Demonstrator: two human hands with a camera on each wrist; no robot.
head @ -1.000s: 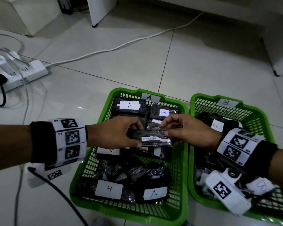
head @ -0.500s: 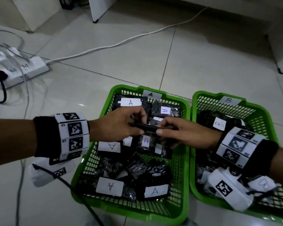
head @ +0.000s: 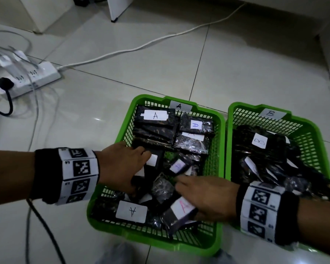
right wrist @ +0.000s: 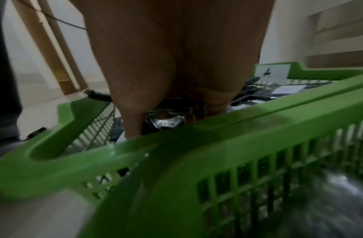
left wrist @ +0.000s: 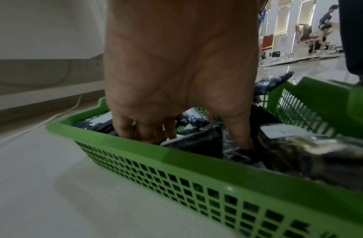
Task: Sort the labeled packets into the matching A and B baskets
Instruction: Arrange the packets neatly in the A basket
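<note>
Reaching into the A basket (head: 122, 128) with both hands, I am working among the black packets piled inside it. My left hand (head: 120, 166) is coming in over the basket's left rim, its fingers pointing down into the pile and resting on a black packet with a white label (head: 153, 162); from the left wrist view its fingertips (left wrist: 242, 138) are pressing into the dark wrapping, but I cannot tell whether they are actually gripping anything. My right hand (head: 206, 197) is lying palm-down across the basket's near right part, fingers stretched out flat over the packets, just beside a packet labelled with a pink A (head: 180, 210); it is not curling round anything that I can see. A packet with a black A on its label (head: 131, 211) is lying at the basket's near edge. The B basket (head: 316, 130) is sitting touching the A basket's right side, holding its own black packets, one labelled B (head: 259, 141). A white power strip (head: 27, 79) is lying on the tiled floor, well apart to the A basket's far left.
</note>
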